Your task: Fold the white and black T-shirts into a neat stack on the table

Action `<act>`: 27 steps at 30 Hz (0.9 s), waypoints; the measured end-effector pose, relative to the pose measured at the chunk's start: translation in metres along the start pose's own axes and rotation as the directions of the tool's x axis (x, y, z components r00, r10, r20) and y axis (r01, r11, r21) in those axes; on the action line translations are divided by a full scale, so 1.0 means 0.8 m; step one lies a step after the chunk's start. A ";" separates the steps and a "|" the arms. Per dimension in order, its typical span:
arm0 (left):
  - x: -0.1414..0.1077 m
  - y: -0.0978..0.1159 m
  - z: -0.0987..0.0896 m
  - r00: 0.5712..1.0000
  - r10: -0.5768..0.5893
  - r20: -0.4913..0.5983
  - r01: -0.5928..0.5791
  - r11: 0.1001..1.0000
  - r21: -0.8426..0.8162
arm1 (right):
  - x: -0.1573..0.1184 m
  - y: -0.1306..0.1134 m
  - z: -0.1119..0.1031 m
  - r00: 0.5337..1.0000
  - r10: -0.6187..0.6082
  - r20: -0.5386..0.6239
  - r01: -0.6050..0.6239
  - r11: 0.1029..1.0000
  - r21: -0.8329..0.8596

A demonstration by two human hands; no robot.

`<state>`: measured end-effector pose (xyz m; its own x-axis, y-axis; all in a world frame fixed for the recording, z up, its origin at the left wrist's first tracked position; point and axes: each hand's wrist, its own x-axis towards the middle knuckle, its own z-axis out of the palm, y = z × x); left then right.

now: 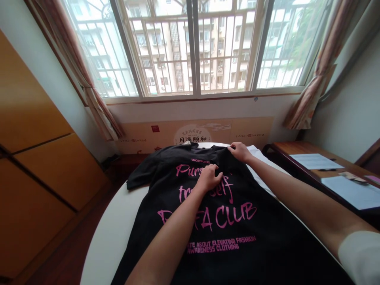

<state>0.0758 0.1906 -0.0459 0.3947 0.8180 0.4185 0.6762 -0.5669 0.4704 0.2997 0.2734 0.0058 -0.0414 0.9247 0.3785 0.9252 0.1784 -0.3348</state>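
T-shirt (225,227), black with pink lettering (236,212), lies across the white table (109,225). Farther, the left hand (210,178) curls half-open over its chest, any grip impossible to tell; at the far right shoulder, the right hand's (239,152) fingertips pinch cloth.

blk tee (225,232): "CLUB", "ELEVATING FASHION", "AWARENESS CLOTHING" | wall bnr (192,135): "ZANKEE", "月满颐和"

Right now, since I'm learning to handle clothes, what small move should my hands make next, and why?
Perhaps ease the right hand's grip outward to the right: it appears to pinch the shirt at its upper edge, and while one sleeve lies spread on the left, none shows spread on the right. The left hand, over the print, could steady things.
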 end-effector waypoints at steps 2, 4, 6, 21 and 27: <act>0.002 -0.002 0.001 0.998 -0.065 -0.020 0.064 0.997 -0.032 | 0.018 -0.012 0.009 1.000 0.022 0.005 -0.022 1.000 -0.021; 0.004 -0.005 0.001 0.992 -0.124 -0.035 0.122 0.991 -0.056 | 0.032 -0.021 0.019 0.999 0.033 0.032 -0.031 0.998 -0.046; 0.005 -0.007 0.000 0.988 -0.151 -0.037 0.149 0.987 -0.068 | 0.042 -0.026 0.027 0.996 0.045 0.075 -0.039 0.996 -0.081; 0.007 0.010 -0.013 0.991 -0.106 0.087 0.111 0.993 -0.049 | 0.055 -0.004 0.011 0.871 -0.062 0.487 0.099 0.994 -0.050; 0.045 0.019 -0.017 0.889 -0.456 0.025 0.456 0.881 -0.128 | 0.067 0.006 0.008 0.953 -0.083 0.292 0.096 0.995 -0.031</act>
<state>0.0916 0.2101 -0.0129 0.0578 0.9887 0.1383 0.6959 -0.1392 0.7045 0.2992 0.3262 0.0188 -0.2261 0.9645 0.1363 0.9282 0.2558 -0.2704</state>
